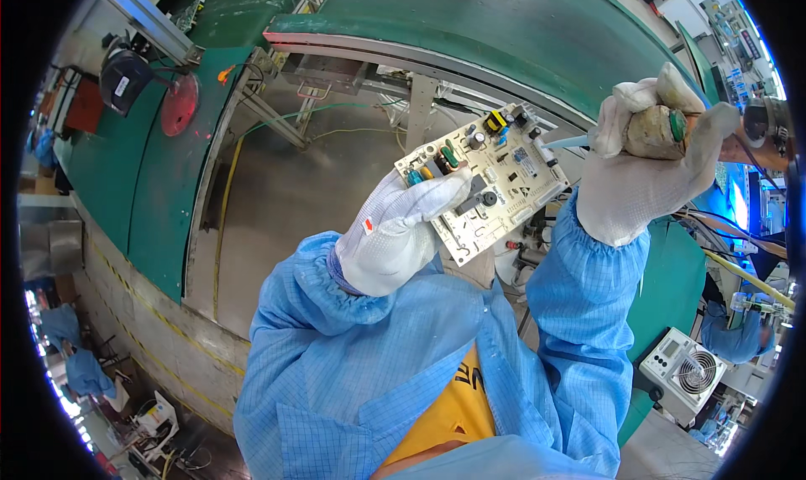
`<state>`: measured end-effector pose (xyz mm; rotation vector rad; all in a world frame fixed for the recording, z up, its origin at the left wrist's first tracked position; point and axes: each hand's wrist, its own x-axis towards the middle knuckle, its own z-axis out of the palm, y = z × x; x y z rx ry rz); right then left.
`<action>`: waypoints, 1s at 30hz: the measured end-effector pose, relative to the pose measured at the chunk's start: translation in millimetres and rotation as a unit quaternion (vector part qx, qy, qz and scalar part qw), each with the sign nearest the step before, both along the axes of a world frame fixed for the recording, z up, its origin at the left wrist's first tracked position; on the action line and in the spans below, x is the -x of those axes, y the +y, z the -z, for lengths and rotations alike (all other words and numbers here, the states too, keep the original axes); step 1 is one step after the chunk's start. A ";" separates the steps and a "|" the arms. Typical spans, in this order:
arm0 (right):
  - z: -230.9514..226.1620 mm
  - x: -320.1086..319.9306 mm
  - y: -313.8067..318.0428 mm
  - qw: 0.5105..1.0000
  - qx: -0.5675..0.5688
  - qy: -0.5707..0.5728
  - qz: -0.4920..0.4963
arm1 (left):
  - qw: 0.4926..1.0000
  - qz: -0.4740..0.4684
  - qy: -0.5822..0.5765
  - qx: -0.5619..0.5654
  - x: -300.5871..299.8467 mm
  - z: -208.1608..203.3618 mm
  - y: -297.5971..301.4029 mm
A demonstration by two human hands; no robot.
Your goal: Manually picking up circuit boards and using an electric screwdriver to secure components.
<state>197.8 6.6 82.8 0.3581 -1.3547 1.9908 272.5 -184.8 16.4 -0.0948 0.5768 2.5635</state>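
Observation:
My left hand [395,228], in a white glove, grips a cream-coloured circuit board [512,190] by its left side, thumb on top. The board is tilted and carries several components, among them a yellow transformer, capacitors and a black round part. My right hand [630,161], gloved too, is closed around a thick tape-wrapped tool [659,133] with a green band. A pale blue tip [568,142] sticks out leftward from near that hand to the board's right edge; whether it touches the board I cannot tell. The tool's exact kind is unclear.
A green conveyor belt [470,35] with a metal rail runs along the far side. On the left is a green bench [126,186] bearing a red disc [180,106] and a black device [126,77]. A white box with a fan [684,371] stands at lower right. Other people are at the edges.

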 end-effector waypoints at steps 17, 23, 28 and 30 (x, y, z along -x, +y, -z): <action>13.8 -10.1 15.3 0.978 -0.192 0.060 0.059 | 0.998 -0.022 -0.053 -0.013 5.2 4.9 -6.1; 7.7 -15.8 13.8 0.995 -0.100 0.027 0.016 | 0.958 -0.044 0.023 0.283 4.1 18.6 -4.4; 3.6 -20.7 17.5 1.000 -0.023 0.000 -0.019 | 0.998 -0.031 -0.051 -0.003 1.5 17.7 -8.8; 2.9 -19.6 19.3 0.999 0.007 -0.012 -0.032 | 0.999 -0.016 -0.045 0.002 2.5 6.4 -7.0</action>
